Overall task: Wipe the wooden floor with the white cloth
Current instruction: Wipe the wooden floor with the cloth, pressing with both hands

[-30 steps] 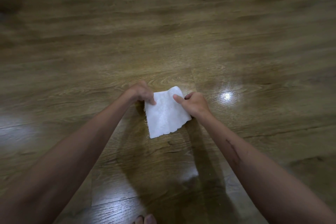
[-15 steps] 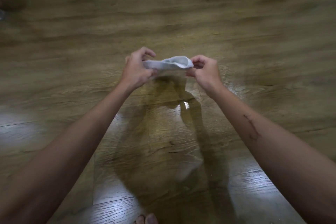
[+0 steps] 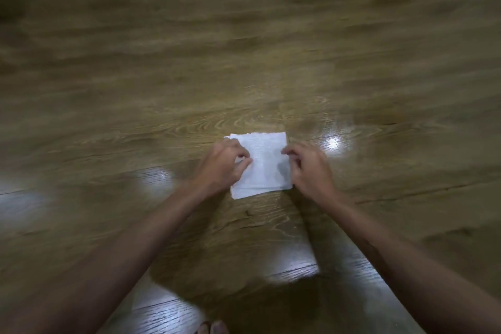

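White cloth (image 3: 261, 164) folded flat on wooden floor (image 3: 271, 62). Left hand (image 3: 221, 164) and right hand (image 3: 309, 168), fingers curled, pinch its side edges.

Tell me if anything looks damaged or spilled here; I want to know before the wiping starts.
Nothing is spilled or broken. The white cloth has a ragged far edge and lies slightly askew to the plank seams of the wooden floor, with the left hand and right hand at its sides. The bright patches look like lamp glare.
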